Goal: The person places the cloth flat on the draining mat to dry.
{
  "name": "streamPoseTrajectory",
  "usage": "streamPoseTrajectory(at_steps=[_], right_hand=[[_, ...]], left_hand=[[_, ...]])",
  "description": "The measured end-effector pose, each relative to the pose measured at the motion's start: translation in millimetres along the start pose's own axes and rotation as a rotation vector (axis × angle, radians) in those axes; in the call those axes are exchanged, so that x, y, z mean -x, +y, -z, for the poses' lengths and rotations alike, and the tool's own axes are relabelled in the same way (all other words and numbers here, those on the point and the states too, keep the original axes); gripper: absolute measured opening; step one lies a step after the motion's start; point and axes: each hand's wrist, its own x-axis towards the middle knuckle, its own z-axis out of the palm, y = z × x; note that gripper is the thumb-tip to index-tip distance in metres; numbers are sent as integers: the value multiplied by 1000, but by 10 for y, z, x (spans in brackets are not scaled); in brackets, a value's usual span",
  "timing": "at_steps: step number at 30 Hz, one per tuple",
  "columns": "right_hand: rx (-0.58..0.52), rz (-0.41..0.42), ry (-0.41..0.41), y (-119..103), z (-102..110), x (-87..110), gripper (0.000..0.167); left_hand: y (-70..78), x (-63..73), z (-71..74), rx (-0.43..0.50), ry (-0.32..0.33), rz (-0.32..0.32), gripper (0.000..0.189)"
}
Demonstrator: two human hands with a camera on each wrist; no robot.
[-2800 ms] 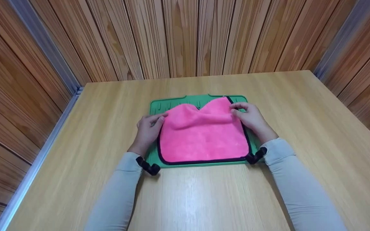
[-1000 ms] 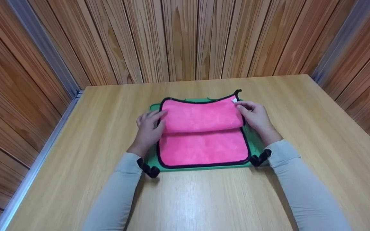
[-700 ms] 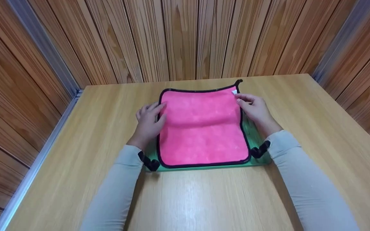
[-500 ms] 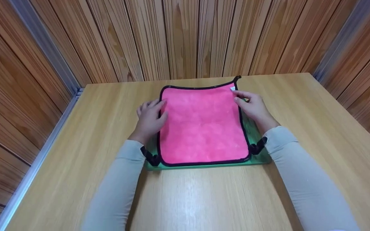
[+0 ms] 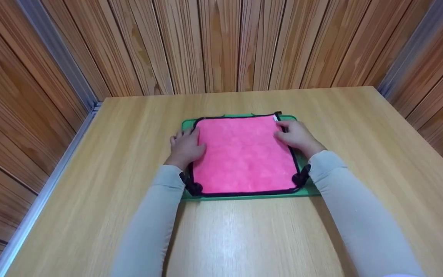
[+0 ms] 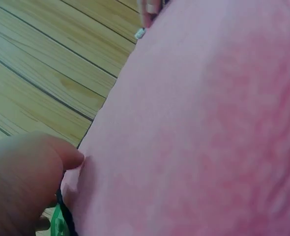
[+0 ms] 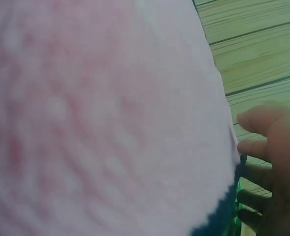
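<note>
A pink cloth with black edging lies spread flat over a green tray-like board. Its small white tag and black loop are at the far right corner. My left hand rests on the cloth's left edge, fingers spread and thumb on the pink face. At the far right edge, my right hand touches the cloth with thumb and index finger apart. The left wrist view shows the left thumb on the fabric. In the right wrist view, the right fingers are loosely spread beside the cloth's edge.
The board sits on a light wooden table. Wood-panelled walls stand behind and at both sides, with a metal rail along the left. A dark strap piece hangs from each wrist.
The cloth's far half, folded over earlier, has been turned away from me and laid down flat. Both hands have lowered with it, and the right fingers have loosened from the corner.
</note>
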Motion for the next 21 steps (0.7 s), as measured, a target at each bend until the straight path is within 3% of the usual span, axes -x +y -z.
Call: streamPoseTrajectory(at_steps=[3, 7, 15, 18, 21], right_hand=[[53, 9, -28, -15, 7, 28, 68], [44, 8, -76, -13, 31, 127, 70], [-128, -51, -162, 102, 78, 520, 73], [-181, -30, -182, 127, 77, 661, 73], [-144, 47, -189, 142, 61, 780, 72]], left_hand=[[-24, 20, -17, -10, -8, 15, 70], [-42, 89, -41, 11, -27, 14, 70], [-34, 430, -64, 76, -115, -24, 81], [-60, 540, -74, 54, -118, -64, 81], [-88, 631, -84, 37, -124, -105, 83]])
